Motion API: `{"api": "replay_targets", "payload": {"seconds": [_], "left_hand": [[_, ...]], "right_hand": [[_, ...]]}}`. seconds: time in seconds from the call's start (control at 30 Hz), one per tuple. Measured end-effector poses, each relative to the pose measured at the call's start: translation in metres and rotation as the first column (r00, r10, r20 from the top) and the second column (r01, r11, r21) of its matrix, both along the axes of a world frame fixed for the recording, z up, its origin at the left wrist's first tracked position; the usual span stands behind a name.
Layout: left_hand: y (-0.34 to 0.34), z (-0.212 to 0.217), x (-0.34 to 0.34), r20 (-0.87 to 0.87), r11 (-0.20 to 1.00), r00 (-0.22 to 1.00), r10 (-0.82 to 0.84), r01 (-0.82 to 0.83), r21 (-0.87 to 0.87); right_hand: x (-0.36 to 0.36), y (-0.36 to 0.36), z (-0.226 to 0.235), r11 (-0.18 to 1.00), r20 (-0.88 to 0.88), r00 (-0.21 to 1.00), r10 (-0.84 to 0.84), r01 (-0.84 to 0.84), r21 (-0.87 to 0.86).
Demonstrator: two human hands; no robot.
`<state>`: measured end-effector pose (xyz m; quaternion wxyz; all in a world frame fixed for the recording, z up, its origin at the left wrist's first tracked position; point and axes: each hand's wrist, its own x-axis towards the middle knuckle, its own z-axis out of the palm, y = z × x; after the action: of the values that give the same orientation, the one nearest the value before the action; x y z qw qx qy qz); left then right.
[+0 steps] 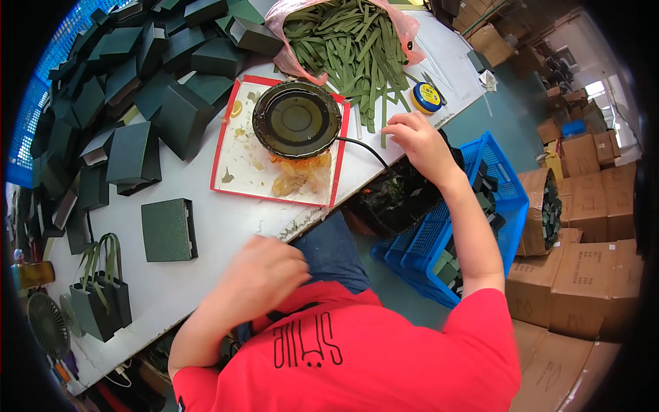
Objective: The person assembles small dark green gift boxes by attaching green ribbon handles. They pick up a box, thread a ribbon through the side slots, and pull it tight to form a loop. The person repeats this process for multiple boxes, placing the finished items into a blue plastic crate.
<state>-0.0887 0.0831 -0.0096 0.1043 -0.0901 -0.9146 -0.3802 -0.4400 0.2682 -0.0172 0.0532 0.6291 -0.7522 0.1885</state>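
Red shirt (412, 350), hands (420, 145) well apart, right one outstretched

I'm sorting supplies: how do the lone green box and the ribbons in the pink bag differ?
The box is a squarish block; the ribbons are many narrow strips. The box is dark green, the ribbons lighter olive. The box lies apart on the table; the ribbons heap in the pink bag, some spilling out. Both are green.

Bright, left fingers (296, 265) blurred, dark fisheye rim
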Motion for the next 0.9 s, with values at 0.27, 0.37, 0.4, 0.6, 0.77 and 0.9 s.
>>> {"api": "replay_targets", "payload": {"seconds": [0.27, 0.37, 0.4, 0.6, 0.77, 0.9], "left_hand": [[-0.092, 0.019, 0.056, 0.032, 0.698, 0.749, 0.662, -0.599, -0.392], [-0.101, 0.013, 0.071, 0.151, 0.688, 0.697, 0.701, -0.606, -0.399], [-0.100, 0.009, 0.072, 0.169, 0.684, 0.690, 0.704, -0.594, -0.424], [-0.102, 0.019, 0.086, 0.315, 0.768, 0.712, 0.627, -0.500, -0.400], [-0.092, 0.024, 0.079, 0.344, 0.723, 0.653, 0.675, -0.491, -0.485], [-0.082, 0.016, 0.067, 0.278, 0.698, 0.658, 0.700, -0.550, -0.459]], "right_hand": [[-0.009, -0.013, 0.003, 0.968, -0.068, 0.980, 0.186, -0.170, 0.186], [0.017, -0.014, 0.013, 0.994, -0.084, 0.991, 0.108, -0.105, 0.041], [0.026, -0.012, 0.015, 0.997, -0.007, 0.997, 0.082, -0.082, -0.011], [0.076, 0.009, 0.017, 0.949, 0.815, 0.570, 0.100, 0.191, -0.250], [0.118, 0.000, 0.014, 0.926, 0.978, 0.148, 0.145, 0.328, -0.186], [0.129, -0.014, 0.005, 0.923, 0.994, -0.062, 0.085, 0.381, -0.055]]}}
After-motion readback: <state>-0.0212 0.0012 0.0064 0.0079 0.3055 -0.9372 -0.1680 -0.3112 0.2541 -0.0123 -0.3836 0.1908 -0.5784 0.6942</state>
